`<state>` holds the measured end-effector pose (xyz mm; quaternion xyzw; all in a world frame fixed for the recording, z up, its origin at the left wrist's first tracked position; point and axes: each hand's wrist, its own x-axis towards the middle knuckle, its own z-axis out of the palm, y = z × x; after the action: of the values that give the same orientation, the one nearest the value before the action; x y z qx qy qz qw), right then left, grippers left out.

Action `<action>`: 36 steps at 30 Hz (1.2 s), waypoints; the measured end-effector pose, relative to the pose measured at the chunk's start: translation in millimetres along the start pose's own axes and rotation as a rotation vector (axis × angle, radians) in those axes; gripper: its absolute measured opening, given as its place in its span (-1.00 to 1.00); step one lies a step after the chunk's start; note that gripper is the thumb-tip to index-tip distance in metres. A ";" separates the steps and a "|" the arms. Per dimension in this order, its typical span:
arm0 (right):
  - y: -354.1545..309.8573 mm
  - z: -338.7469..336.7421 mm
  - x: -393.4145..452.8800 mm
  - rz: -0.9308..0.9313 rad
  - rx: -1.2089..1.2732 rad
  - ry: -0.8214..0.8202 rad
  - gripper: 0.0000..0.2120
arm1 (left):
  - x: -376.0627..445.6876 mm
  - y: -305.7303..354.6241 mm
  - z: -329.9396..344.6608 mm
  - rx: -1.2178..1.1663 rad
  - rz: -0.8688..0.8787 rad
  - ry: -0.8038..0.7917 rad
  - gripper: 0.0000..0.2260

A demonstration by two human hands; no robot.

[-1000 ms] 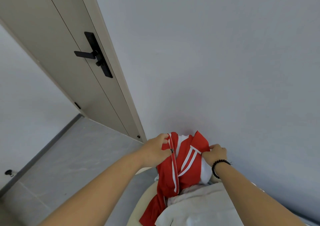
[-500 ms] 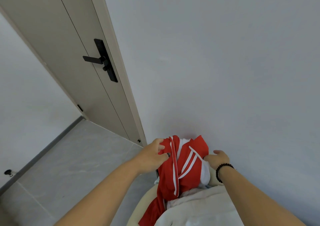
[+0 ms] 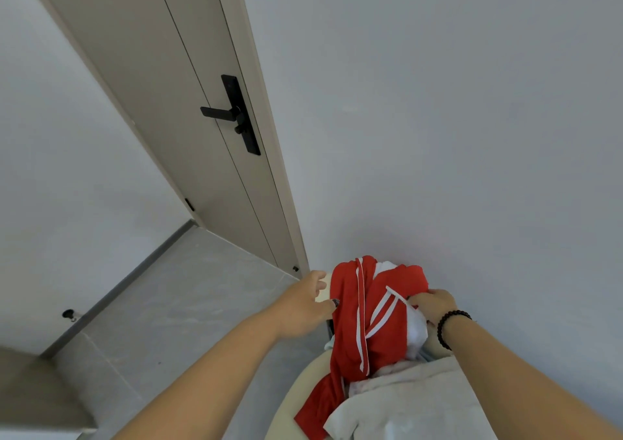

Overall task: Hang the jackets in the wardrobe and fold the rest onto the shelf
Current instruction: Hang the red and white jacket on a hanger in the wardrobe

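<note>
Against a pale grey wall, low and right of centre, a red jacket [image 3: 367, 321] with white stripes is bunched, its long axis running down-left, pinched by the right hand [image 3: 433, 303] while the left hand [image 3: 305, 303] curls at its left edge

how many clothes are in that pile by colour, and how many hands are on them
Red garment with white stripes: 1
Pale grey garment: 1
Hands on the red garment: 2, left hand, right hand
Total: 2 garments, 2 hands; anything hidden underneath cannot be counted.
</note>
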<state>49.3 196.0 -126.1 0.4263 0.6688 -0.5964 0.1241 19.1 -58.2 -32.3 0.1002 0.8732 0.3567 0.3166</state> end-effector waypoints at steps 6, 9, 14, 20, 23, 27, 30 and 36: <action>-27.3 -3.7 -45.3 -0.148 0.008 -0.148 -0.80 | -19.8 7.4 -5.4 0.008 0.014 0.037 -0.40; -49.0 -6.9 -69.1 -0.238 0.047 -0.163 -0.81 | -27.9 18.7 -12.2 0.035 0.050 0.040 -0.38; -96.1 -9.9 -120.0 -0.441 0.049 -0.164 -0.86 | -41.4 36.7 -33.7 -0.006 0.130 0.111 -0.36; -152.3 3.7 -197.1 -0.685 -0.031 -0.246 -0.85 | -65.8 45.6 -54.0 -0.011 0.224 0.188 -0.37; -178.0 16.4 -242.4 -0.796 -0.065 -0.305 -0.85 | -81.4 40.3 -67.1 -0.053 0.232 0.221 -0.35; -201.3 40.3 -293.4 -0.919 -0.156 -0.391 -0.73 | -109.9 27.6 -89.9 -0.131 0.247 0.278 -0.36; -206.8 62.4 -325.4 -0.982 -0.236 -0.443 -0.58 | -137.9 26.2 -109.8 -0.259 0.316 0.350 -0.52; -192.8 111.4 -388.1 -1.073 -0.359 -0.541 -0.63 | -207.5 24.6 -138.9 -0.463 0.546 0.421 -0.81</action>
<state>107.8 -54.1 240.2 -0.1622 0.8243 -0.5408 0.0419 92.8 -201.2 160.2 0.1792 0.7569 0.6272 0.0391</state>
